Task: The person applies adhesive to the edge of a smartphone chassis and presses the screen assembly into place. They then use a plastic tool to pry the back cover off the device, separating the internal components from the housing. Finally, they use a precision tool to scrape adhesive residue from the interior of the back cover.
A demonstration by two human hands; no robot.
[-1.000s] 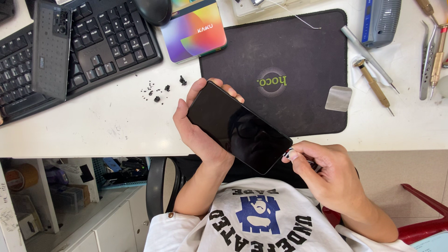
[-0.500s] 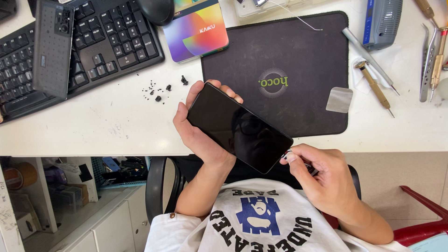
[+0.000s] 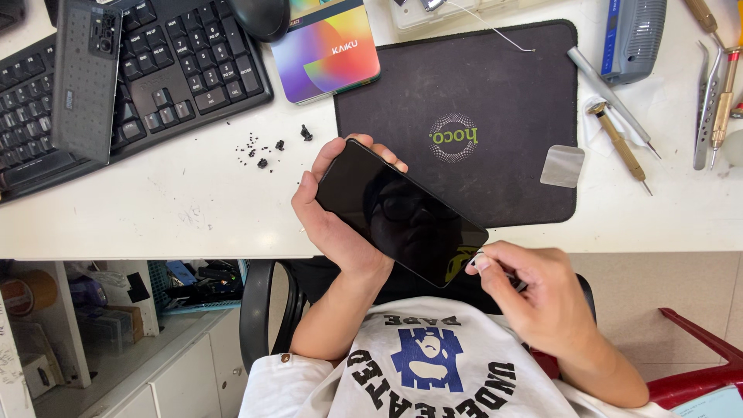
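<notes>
Phone held at the near edge, small tool at its corner

Phone (image 3: 402, 213) with a dark, unlit screen is in the left hand (image 3: 333, 224), which is closed around it: the fingers curl over the far long side and the thumb presses on the near side. It is held tilted in the air, just over the near edge of the white surface (image 3: 186, 209) and partly above the black mat (image 3: 495, 101). The right hand (image 3: 534, 298) is pinched closed on something small and thin at the lower corner of the phone; what exactly it is, I cannot tell, because it is too small.

To do this well, I think the left hand should keep the phone steady and not squeeze the glass, and the right hand should work straight and gently, since a slip could scratch the frame or the screen.

Around it, black crumbs (image 3: 263, 151) lie on the surface near the left hand, and they could scratch the glass if the phone is laid there. A grey square piece (image 3: 562, 166) sits at the right edge of the mat. Screwdrivers (image 3: 619, 139) and tweezers (image 3: 708, 108) lie toward the right edge, well apart. A keyboard (image 3: 178, 70) with a dark phone case (image 3: 85, 77) on it is at the far left corner, and a colourful box (image 3: 325, 50) is beside it.
</notes>
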